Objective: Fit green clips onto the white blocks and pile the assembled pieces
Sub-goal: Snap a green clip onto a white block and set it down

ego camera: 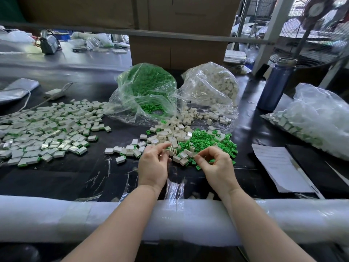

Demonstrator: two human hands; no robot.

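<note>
Clear bags [207, 86] of green clips [149, 82], white blocks [224, 82]

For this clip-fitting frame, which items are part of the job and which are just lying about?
Job: left hand holding a white block; right hand pinching a green clip; clip bag; block bag; assembled pile.

Lying about: blue bottle; paper; cardboard box; fan.

Both forearms forward, left hand [154, 163] and right hand [217, 165] finger-curled.

Blue bottle [273, 86], paper sheet [279, 167], cardboard box [177, 50], fan [321, 35]
</note>
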